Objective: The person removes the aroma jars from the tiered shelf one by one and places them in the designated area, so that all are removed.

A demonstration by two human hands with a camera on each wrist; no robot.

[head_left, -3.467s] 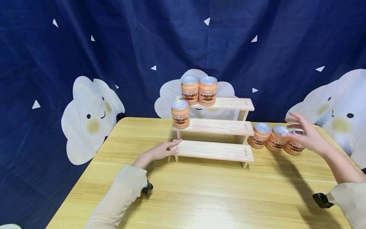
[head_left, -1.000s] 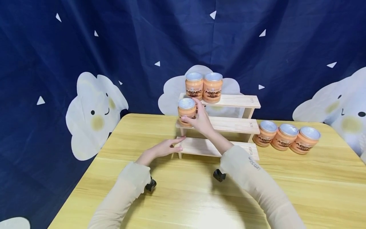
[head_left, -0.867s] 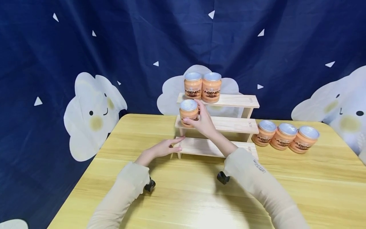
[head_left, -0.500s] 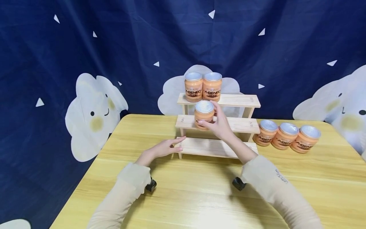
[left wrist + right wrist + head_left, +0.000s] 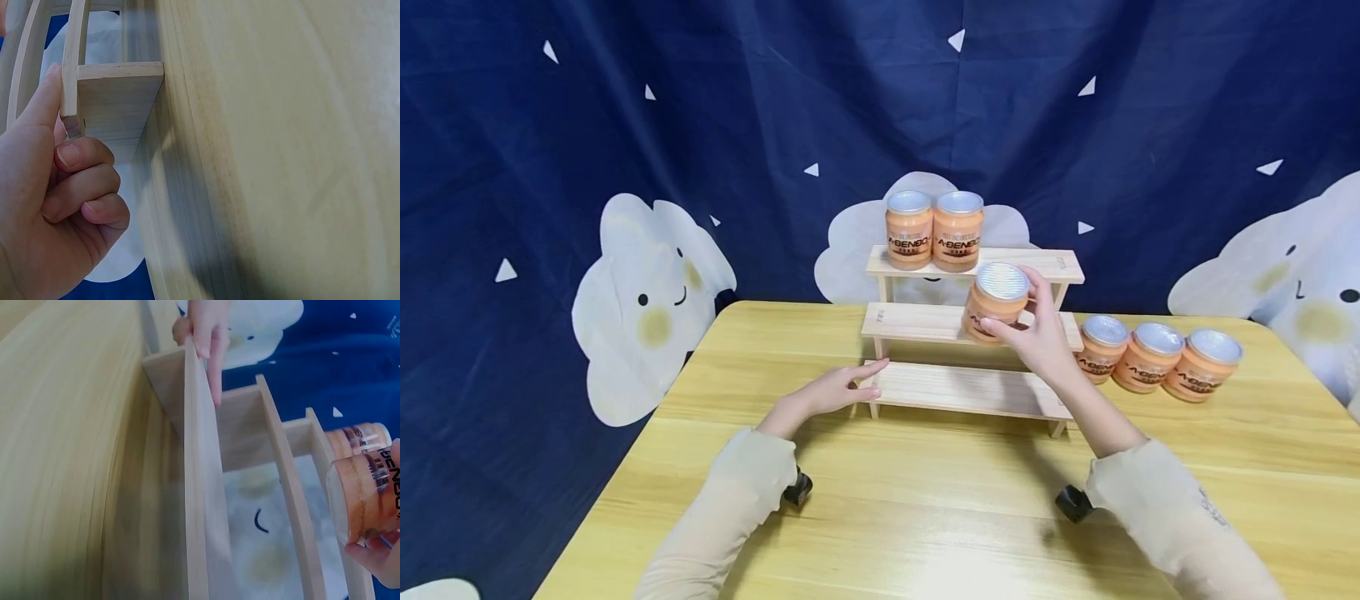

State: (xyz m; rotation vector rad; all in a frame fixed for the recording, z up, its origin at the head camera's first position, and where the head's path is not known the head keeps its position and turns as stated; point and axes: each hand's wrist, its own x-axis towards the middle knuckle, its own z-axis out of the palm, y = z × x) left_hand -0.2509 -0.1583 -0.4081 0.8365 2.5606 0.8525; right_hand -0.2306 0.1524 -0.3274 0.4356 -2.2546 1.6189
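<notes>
My right hand (image 5: 1047,337) grips an orange jar (image 5: 988,310) with a silver lid, slightly tilted, in front of the right half of the middle tier of a wooden three-tier shelf (image 5: 925,321). In the right wrist view the jar (image 5: 359,494) shows its pale base, held off the boards. My left hand (image 5: 831,392) is at the left end of the lowest tier (image 5: 970,390). The left wrist view shows its thumb and curled fingers (image 5: 90,187) pinching that board's end (image 5: 74,94). Two matching jars (image 5: 958,236) stand side by side at the left of the top tier.
Three more orange jars (image 5: 1144,360) stand in a row on the wooden table (image 5: 880,508), right of the shelf. Behind hangs a dark blue curtain (image 5: 760,100) with white clouds and triangles.
My right hand came from beside the jars at right, took hold of the jar at the middle tier's left end and carried it rightward. My left hand keeps its place at the lowest tier.
</notes>
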